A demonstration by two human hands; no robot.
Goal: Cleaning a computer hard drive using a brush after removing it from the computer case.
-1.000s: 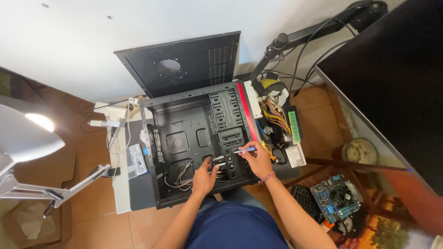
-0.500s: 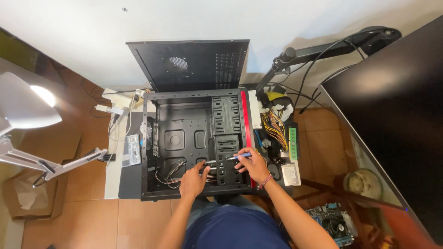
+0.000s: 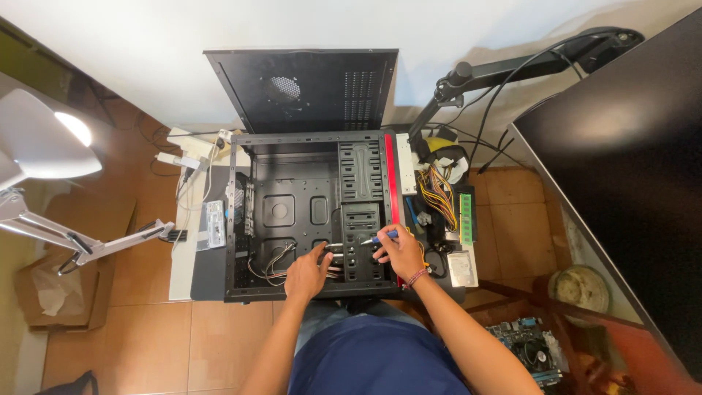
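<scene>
An open black computer case (image 3: 289, 208) lies flat on a small table, its side panel (image 3: 307, 88) propped up against the wall behind. My left hand (image 3: 307, 272) rests inside the case near the front, fingers on loose cables and a metal part by the drive cage (image 3: 360, 219). My right hand (image 3: 398, 252) grips a blue-handled screwdriver (image 3: 380, 238), its tip pointing left toward the cage. A red strip (image 3: 391, 197) runs along the case's right edge.
A bundle of coloured power cables (image 3: 439, 194) and a green memory stick (image 3: 466, 217) lie right of the case. A large dark monitor (image 3: 621, 190) on an arm fills the right. A white lamp (image 3: 44, 153) stands left. A circuit board (image 3: 530, 347) lies on the floor.
The view has shifted so the case sits more centred. Both hands stay at the front of the case; the right hand with the screwdriver has barely moved.
</scene>
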